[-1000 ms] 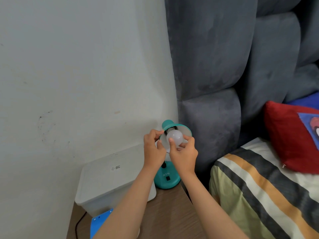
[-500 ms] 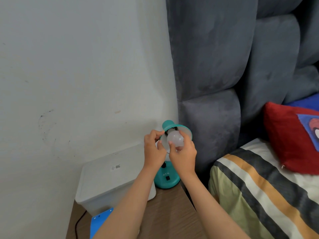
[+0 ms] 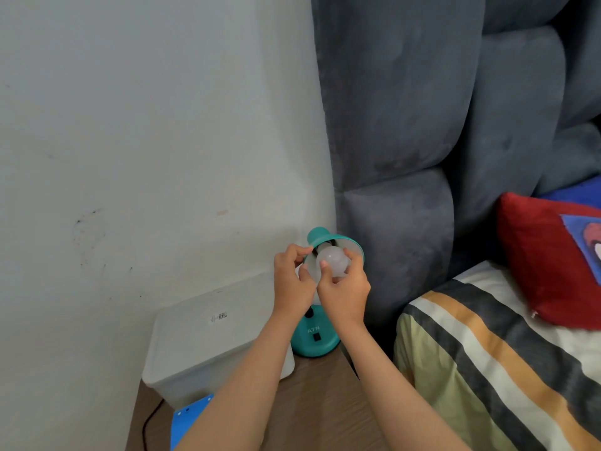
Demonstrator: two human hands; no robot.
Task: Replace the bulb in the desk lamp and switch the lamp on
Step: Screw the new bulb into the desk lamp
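- One teal metal desk lamp (image 3: 314,340) stands on the wooden bedside table (image 3: 325,402); the left hand (image 3: 291,281) pinches its shade rim.
- One frosted white round bulb (image 3: 333,262) sits in the shade's socket, pinched by the right hand (image 3: 344,292); probably light, smooth and fragile, best held around its widest part.

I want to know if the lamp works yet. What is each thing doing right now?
Bulb: unlit, in the shade, gripped.
Lamp shade: tilted toward the camera.
Lamp base: standing on the table.
Right hand: fingers around the bulb.
Left hand: pinching the shade's rim.
White box: lid closed.
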